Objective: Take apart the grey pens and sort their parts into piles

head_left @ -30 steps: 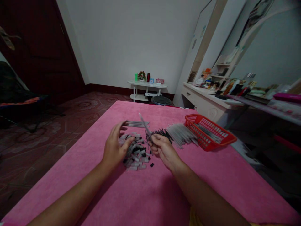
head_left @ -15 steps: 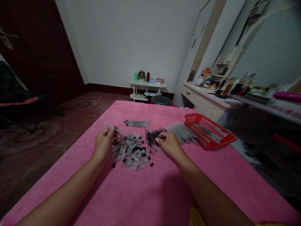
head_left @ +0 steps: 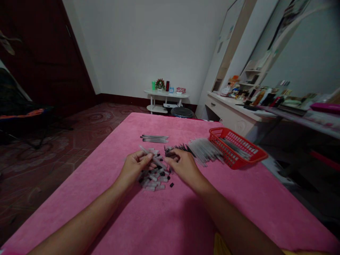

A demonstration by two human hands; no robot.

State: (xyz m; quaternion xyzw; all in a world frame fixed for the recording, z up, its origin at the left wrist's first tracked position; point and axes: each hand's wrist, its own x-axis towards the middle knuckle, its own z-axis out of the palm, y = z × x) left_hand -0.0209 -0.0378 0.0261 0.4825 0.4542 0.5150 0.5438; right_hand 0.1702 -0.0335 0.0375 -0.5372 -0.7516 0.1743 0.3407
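My left hand (head_left: 136, 165) pinches a translucent pen barrel (head_left: 159, 163), which slants down to the right above a heap of clear and black pen caps (head_left: 152, 179). Close by on the right, my right hand (head_left: 183, 163) has its fingers closed around a thin dark pen refill (head_left: 165, 151); the fingers partly hide it. Dark-tipped refills (head_left: 183, 146) lie in a pile just behind this hand. Beyond the caps, several pens with dark ends (head_left: 154, 139) rest side by side. To the right is a stack of translucent barrels (head_left: 204, 151).
A red plastic basket (head_left: 230, 160) holding more pens stands at the right of the pink cloth-covered table (head_left: 159, 219). One black piece (head_left: 171, 185) lies apart near the caps. A dressing table (head_left: 236, 115) with bottles is at the right, and a folding chair (head_left: 23, 109) at the left.
My left hand has moved right with the barrel, over the caps and close to my right hand. My right hand has shifted slightly left, away from the refill pile.
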